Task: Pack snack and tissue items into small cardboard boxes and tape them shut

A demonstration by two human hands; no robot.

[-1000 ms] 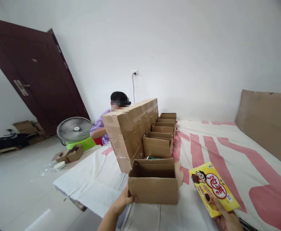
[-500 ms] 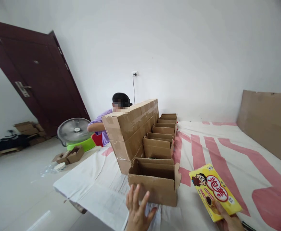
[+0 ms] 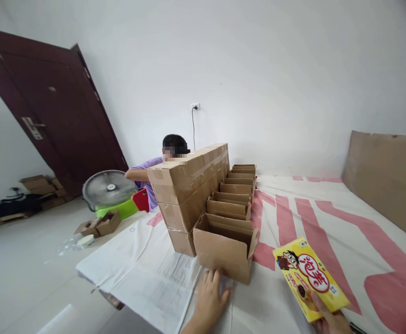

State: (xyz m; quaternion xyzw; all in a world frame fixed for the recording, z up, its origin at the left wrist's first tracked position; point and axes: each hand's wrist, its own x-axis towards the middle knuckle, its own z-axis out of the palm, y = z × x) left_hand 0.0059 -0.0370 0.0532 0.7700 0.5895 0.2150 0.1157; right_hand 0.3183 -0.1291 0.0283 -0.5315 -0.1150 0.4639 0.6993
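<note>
- Two bare hands in play down front. Left hand (image 3: 210,294) is palm down, not gripping anything, fingertips up against the bottom front edge of the closest open carton (image 3: 221,254).
- Right hand (image 3: 330,320) has the yellow pack (image 3: 310,280) pinched by its lower corner, thumb on the printed front. The pack is tilted, well right of that carton, with a decent strip of cloth (image 3: 260,301) between them.
- That carton sits mouth up, flap sticking out on its right, left side right by the taped carton stack (image 3: 189,185). Can't tell if they touch.
- Left of the stack, a wedge of white cloth runs out to the table edge, so some margin there.
- Going back, more open cartons (image 3: 236,188) line up tight along the stack, barely any gaps. To their right it's wide, pink-striped cloth all the way to a big cardboard panel (image 3: 385,181).
- Past the stack: a person in purple (image 3: 149,169), partly hidden, a floor fan (image 3: 111,188) beside them, then the white wall (image 3: 286,88).
</note>
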